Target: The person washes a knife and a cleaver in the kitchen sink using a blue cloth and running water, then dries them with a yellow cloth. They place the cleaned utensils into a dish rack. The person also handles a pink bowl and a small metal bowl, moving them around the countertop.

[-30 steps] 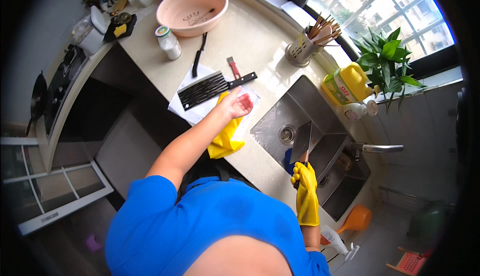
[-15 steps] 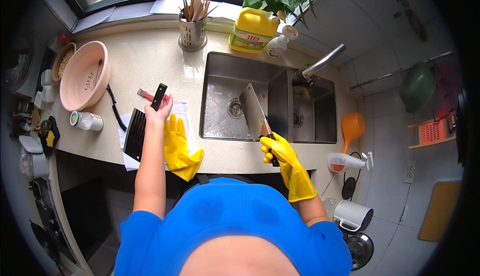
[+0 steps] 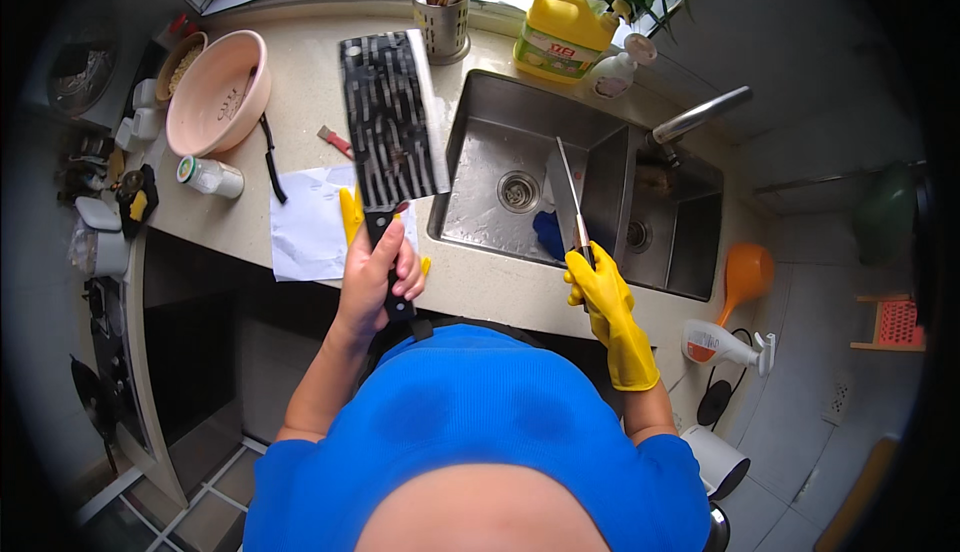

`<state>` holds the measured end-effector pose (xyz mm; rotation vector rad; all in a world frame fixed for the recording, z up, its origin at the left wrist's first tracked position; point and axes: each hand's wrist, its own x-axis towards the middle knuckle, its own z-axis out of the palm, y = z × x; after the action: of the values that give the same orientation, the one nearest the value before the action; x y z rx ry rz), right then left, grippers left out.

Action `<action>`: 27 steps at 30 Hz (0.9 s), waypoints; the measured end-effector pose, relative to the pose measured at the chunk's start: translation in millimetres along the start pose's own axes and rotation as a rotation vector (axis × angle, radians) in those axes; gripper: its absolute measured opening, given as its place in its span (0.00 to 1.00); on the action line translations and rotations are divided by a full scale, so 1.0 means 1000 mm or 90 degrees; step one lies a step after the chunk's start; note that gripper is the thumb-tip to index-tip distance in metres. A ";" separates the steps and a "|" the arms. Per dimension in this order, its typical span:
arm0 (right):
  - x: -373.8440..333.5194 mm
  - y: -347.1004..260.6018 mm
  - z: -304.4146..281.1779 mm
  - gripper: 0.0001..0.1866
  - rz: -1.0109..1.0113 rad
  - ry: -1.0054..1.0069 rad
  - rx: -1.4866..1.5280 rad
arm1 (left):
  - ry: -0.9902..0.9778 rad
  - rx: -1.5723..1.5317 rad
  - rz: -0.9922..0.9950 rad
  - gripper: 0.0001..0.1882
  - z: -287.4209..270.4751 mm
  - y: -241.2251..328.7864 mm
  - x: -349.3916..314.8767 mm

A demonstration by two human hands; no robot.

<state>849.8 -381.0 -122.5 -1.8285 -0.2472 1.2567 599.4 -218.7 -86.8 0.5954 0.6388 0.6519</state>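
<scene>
My bare left hand (image 3: 376,277) is closed round the black handle of a cleaver (image 3: 390,117). Its broad dark blade, streaked with light marks, stands upright above the counter, slightly blurred. A yellow rubber glove covers my right hand (image 3: 605,297), which grips a second cleaver (image 3: 566,192) by its handle at the sink's front edge. That one has a plain silver blade, seen nearly edge-on over the sink (image 3: 500,237). Behind the dark cleaver, partly hidden, another yellow glove (image 3: 350,214) lies on white paper (image 3: 306,232).
A pink basin (image 3: 190,122), a lidded jar (image 3: 212,178), a black-handled tool (image 3: 272,160) and a red peeler-like tool (image 3: 336,140) are on the left counter. Beyond stand a chopstick holder (image 3: 440,37) and a yellow jug (image 3: 562,37). A faucet (image 3: 705,112), orange ladle (image 3: 748,277) and spray bottle (image 3: 722,344) are at right.
My left hand has turned the dark cleaver over and raised it, so the blade now points away from me. The silver cleaver has rotated to nearly edge-on. The view has shifted left.
</scene>
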 end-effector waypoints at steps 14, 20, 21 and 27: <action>-0.010 0.001 0.005 0.10 -0.102 -0.187 0.370 | -0.137 0.007 -0.106 0.12 0.039 -0.075 0.046; -0.001 0.020 0.025 0.14 -0.161 -0.061 0.145 | -0.102 0.186 -0.144 0.13 0.052 -0.119 0.056; 0.007 0.029 0.027 0.13 -0.208 -0.102 0.203 | -0.084 0.234 -0.171 0.13 0.054 -0.121 0.060; -0.004 0.018 0.032 0.14 -0.138 -0.225 0.291 | -0.150 0.190 -0.223 0.15 0.031 -0.139 0.077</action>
<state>815.6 -376.4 -136.4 -1.1581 -0.3124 1.3451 718.7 -263.3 -186.4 0.8007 0.6034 0.1547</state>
